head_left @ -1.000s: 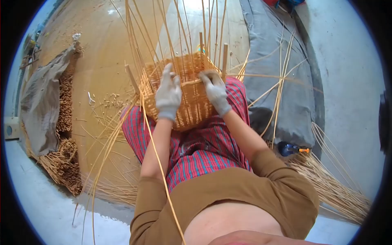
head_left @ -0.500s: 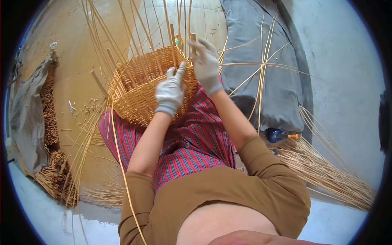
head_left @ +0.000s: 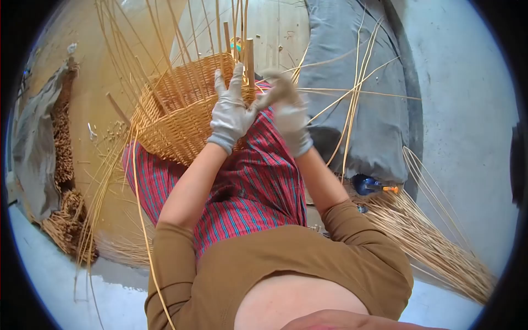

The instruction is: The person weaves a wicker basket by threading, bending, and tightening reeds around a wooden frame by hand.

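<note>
A woven wicker basket [head_left: 176, 132] rests on my lap, tilted, with long upright canes rising from its walls and wooden stakes at its corners. My left hand [head_left: 230, 110], in a pale glove, is at the basket's right side with thumb and fingers apart. Close to its right is my right hand [head_left: 287, 110], also gloved and smeared by motion; its fingers are too blurred to read. One long loose cane [head_left: 144, 220] hangs from the basket's left corner down past my left sleeve.
Cut canes in a bundle [head_left: 69, 212] stand at the left beside a grey cloth [head_left: 36, 154]. A dark grey cloth [head_left: 360, 126] on the right bears loose canes. Below it are a blue bottle [head_left: 366, 185] and a long cane bundle [head_left: 429, 242].
The basket has shifted left and turned in view. My right hand went up to the corner stake, then came down beside my left hand, which has moved along the basket's rim.
</note>
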The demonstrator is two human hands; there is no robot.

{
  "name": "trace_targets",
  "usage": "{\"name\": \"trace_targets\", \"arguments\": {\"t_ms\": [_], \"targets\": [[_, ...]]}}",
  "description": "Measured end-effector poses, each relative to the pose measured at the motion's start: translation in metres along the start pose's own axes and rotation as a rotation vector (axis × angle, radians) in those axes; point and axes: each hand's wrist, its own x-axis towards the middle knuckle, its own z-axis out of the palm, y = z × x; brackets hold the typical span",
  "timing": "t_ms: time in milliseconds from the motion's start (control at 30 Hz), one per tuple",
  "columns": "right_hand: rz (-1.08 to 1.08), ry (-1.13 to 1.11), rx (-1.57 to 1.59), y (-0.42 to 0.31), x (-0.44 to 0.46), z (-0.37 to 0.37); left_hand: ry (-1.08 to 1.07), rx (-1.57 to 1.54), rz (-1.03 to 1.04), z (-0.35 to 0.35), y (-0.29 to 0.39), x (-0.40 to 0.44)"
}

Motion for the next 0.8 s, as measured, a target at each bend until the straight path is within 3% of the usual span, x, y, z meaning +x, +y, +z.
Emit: {"name": "trace_targets", "arguments": {"t_ms": [33, 100, 133, 167, 233, 267, 333, 367, 433, 467, 500, 533, 600, 633, 700, 733, 767, 800], "targets": [[-0.045, -0.115, -0.266, -0.001, -0.013, 0.019, 0.011, 0.002, 0.000, 0.018, -0.016, 0.003], [0.123, -0.183, -0.002, -0.003, -0.006, 0.046, 0.069, -1.306, 0.151, 0.057, -0.072, 0.011], [0.235, -0.164, 0.071, -0.004, 0.006, 0.042, 0.113, -0.592, 0.373, 0.039, -0.093, 0.012], [0.349, -0.138, 0.145, -0.004, 0.016, 0.038, 0.107, -0.582, 0.375, 0.044, -0.099, 0.003], [-0.043, -0.367, -0.432, -0.019, 0.020, 0.053, -0.155, -1.237, 0.088, 0.069, -0.103, -0.017], [-0.037, -0.360, -0.432, 0.000, 0.007, 0.066, 0.013, -0.765, 0.325, 0.043, -0.065, -0.020], [0.083, -0.134, -0.803, 0.055, -0.012, 0.093, -0.064, -0.879, 0.416, 0.060, -0.090, 0.004], [0.084, -0.131, -0.809, 0.040, -0.002, 0.086, -0.138, -0.997, 0.492, 0.066, -0.105, 0.011], [-0.329, -0.192, -0.490, -0.013, 0.033, 0.054, 0.008, -0.932, 0.173, 0.028, -0.107, -0.002], [-0.149, -0.007, -0.526, 0.000, 0.050, 0.038, -0.027, -1.175, -0.055, -0.004, -0.097, -0.007], [0.021, 0.186, -0.551, 0.016, 0.062, 0.025, -0.029, -1.165, -0.052, -0.012, -0.107, -0.010], [0.011, 0.192, -0.542, 0.024, 0.060, 0.012, -0.075, -1.137, -0.140, -0.018, -0.119, -0.009], [0.257, -0.302, -0.919, 0.036, 0.064, -0.004, -0.111, -1.147, -0.267, -0.030, -0.116, 0.003], [0.257, -0.301, -0.921, 0.042, 0.062, -0.005, -0.112, -1.148, -0.266, -0.036, -0.106, 0.008], [0.358, -0.232, -0.974, 0.043, 0.053, 0.003, 0.062, -0.945, -0.009, -0.045, -0.083, 0.029], [0.292, -0.188, -1.004, 0.042, 0.047, 0.006, 0.198, -0.812, 0.144, -0.046, -0.065, 0.041], [0.286, -0.186, -1.012, 0.044, 0.041, 0.010, 0.199, -0.819, 0.150, -0.044, -0.047, 0.054], [0.266, -0.077, -1.045, 0.048, 0.034, 0.014, 0.157, -0.607, 0.205, -0.041, -0.030, 0.069]]}}
